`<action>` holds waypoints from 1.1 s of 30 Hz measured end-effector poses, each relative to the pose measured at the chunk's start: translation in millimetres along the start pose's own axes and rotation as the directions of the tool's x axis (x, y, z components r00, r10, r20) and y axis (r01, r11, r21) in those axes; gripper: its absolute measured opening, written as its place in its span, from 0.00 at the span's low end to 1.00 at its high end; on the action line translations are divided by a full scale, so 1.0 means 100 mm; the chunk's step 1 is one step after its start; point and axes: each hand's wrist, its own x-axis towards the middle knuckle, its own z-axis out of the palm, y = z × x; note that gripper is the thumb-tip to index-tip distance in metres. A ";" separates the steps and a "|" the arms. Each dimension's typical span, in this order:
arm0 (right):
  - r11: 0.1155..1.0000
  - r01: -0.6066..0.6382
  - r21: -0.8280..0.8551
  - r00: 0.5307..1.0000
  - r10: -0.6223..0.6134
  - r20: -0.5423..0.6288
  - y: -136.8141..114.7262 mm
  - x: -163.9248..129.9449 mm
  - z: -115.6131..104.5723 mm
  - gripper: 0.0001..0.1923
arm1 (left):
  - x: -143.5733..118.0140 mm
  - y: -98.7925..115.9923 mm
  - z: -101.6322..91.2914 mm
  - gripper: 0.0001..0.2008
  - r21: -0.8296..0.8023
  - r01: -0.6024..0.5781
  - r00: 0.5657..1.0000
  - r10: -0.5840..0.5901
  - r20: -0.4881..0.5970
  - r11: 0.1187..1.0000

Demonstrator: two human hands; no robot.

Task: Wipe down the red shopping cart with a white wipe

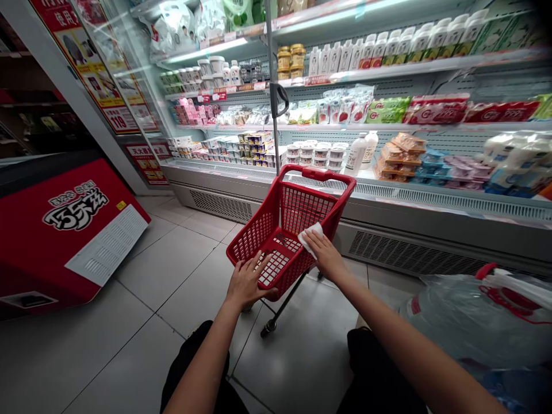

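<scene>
A small red plastic shopping cart (284,241) with a lattice basket on dark legs and casters stands on the floor in front of me; its basket holds nothing that I can see. My left hand (248,282) grips the near rim, with the fingers over the edge and the thumb on the outside. My right hand (322,250) presses a white wipe (311,237) against the basket's right side, near the top rim. Whether the wipe is cloth or paper I cannot tell.
A refrigerated display case (371,221) full of dairy goods stands behind the cart, with a door handle (280,100) near its middle. A red freezer (69,230) is at the left. Large wrapped water bottles (470,322) stand close on the right. The floor (172,293) is tiled.
</scene>
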 end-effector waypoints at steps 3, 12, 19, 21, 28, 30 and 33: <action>0.995 0.092 0.035 0.996 -0.092 -0.002 -0.33 -0.21 0.04 0.43 | 0.03 0.19 0.05 0.47 0.004 0.044 0.998 -0.044 -0.047 0.999; 0.953 0.303 0.021 0.952 -0.304 0.046 -0.67 -0.91 -0.10 0.46 | 0.05 0.66 0.13 0.49 -0.046 -0.005 0.995 0.001 -0.100 0.999; 0.994 0.064 -0.092 0.998 -0.063 0.015 -0.12 -0.84 -0.18 0.45 | 0.18 0.14 0.19 0.32 0.026 -0.044 0.998 0.046 -0.051 0.999; 0.994 0.019 -0.105 1.000 -0.021 -0.009 -0.13 -0.87 -0.12 0.43 | 0.24 0.17 0.23 0.31 0.040 -0.024 0.997 0.027 -0.071 0.999; 0.994 -0.033 -0.107 0.999 0.029 -0.040 -0.55 -1.11 0.05 0.41 | 0.28 0.39 0.33 0.30 0.033 0.021 0.989 -0.016 -0.146 0.999; 0.996 -0.021 -0.091 0.999 0.018 -0.037 -0.70 -1.07 0.09 0.42 | 0.26 0.46 0.33 0.31 0.025 0.030 0.987 -0.026 -0.160 0.999; 0.998 0.037 -0.050 0.998 -0.039 -0.038 -0.92 -0.90 0.15 0.43 | 0.21 0.58 0.33 0.36 0.015 0.049 0.979 -0.045 -0.199 0.999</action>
